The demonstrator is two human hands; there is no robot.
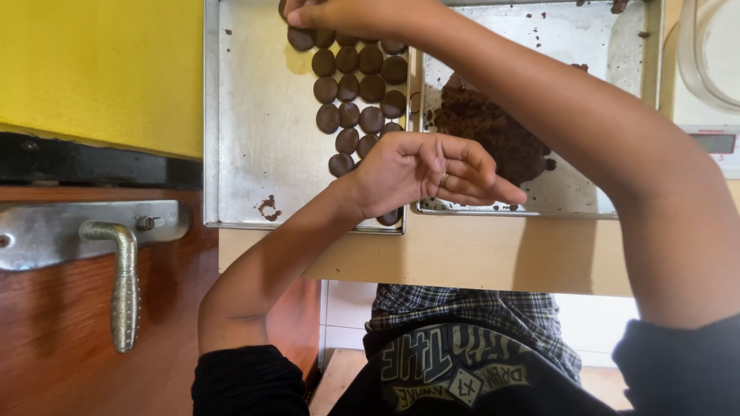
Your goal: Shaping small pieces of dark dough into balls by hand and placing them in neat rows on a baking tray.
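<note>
The right hand point(331, 11) is reaching across to the far end of the left tray point(247, 115), its fingers pinching down on a dark round dough disc point(301, 38). The left hand point(420, 173) is hovering with fingers loosely extended, holding nothing visible, a ring point(444, 179) showing on one finger. The left tray is carrying rows of flattened dark discs point(358, 88). The right tray point(570, 46), just beside it, is holding a mound of dark dough point(486, 131). Both are sitting on a pale counter point(462, 254). A wooden door point(62, 323) with a metal handle point(123, 285) is standing at left; a scale point(713, 142) is sitting at right.
</note>
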